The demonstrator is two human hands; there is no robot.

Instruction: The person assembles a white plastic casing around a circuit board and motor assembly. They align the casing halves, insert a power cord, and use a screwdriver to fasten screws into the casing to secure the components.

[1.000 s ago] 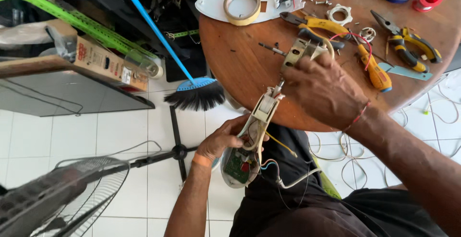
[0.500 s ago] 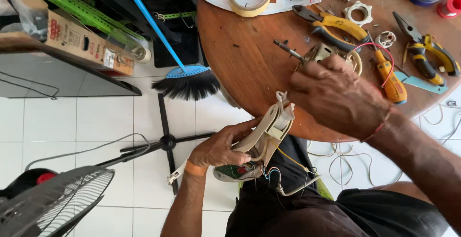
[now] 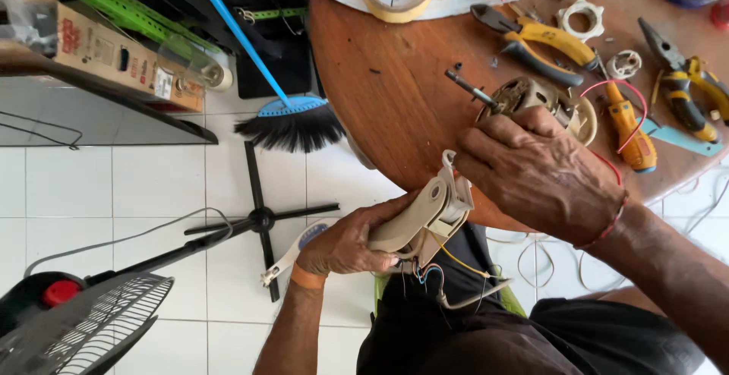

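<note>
The beige fan housing (image 3: 425, 219) is gripped from below by the left hand (image 3: 345, 242), just off the table (image 3: 395, 94) edge. The small motor (image 3: 524, 96) on the table is covered by the right hand (image 3: 535, 174), fingers curled around it.

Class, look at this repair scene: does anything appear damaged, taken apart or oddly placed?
Yes. The beige plastic housing in the left hand is opened up, with loose coloured wires hanging out below it. The right hand rests on a bare motor at the table edge, its shaft sticking out, with screws and rings scattered nearby.
</note>
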